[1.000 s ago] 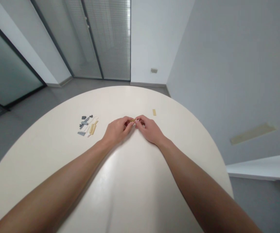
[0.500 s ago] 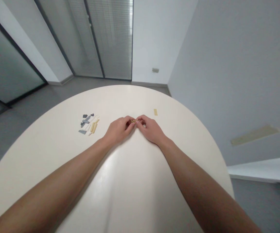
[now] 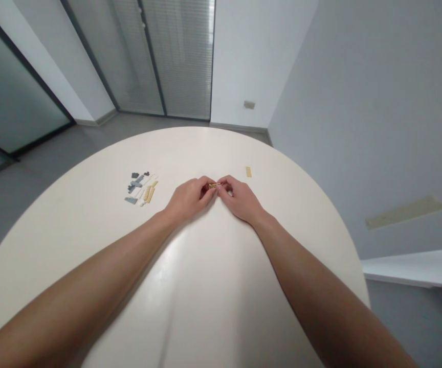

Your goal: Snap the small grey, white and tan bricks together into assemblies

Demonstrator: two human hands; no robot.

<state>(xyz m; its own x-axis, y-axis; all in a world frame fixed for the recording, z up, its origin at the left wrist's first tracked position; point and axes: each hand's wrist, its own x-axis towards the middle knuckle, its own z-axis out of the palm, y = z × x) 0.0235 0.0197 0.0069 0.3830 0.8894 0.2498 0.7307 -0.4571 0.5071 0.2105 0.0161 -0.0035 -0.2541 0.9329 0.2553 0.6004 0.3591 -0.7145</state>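
Both hands meet over the middle of the white table, pinching one small tan plastic building piece (image 3: 214, 186) between them. My left hand (image 3: 191, 198) is closed on its left end, thumb and fingertips together. From the other side, the fingertips of my right hand (image 3: 240, 198) are closed on its right end. Fingers cover much of the piece, so its full shape is hidden. Beyond my right hand a flat tan piece (image 3: 248, 171) lies alone on the table.
Left of my left hand lies a loose group of small parts: tan pieces (image 3: 150, 192), grey pieces (image 3: 135, 185), dark pieces (image 3: 134, 175) and thin white ones. The round white table (image 3: 205, 306) has its curved far edge before a glass partition (image 3: 182, 61). A wall (image 3: 378, 112) stands at the right.
The view has shifted slightly, so the table and hands sit a little higher in the picture. Both hands keep the same pinch on the tan building piece.
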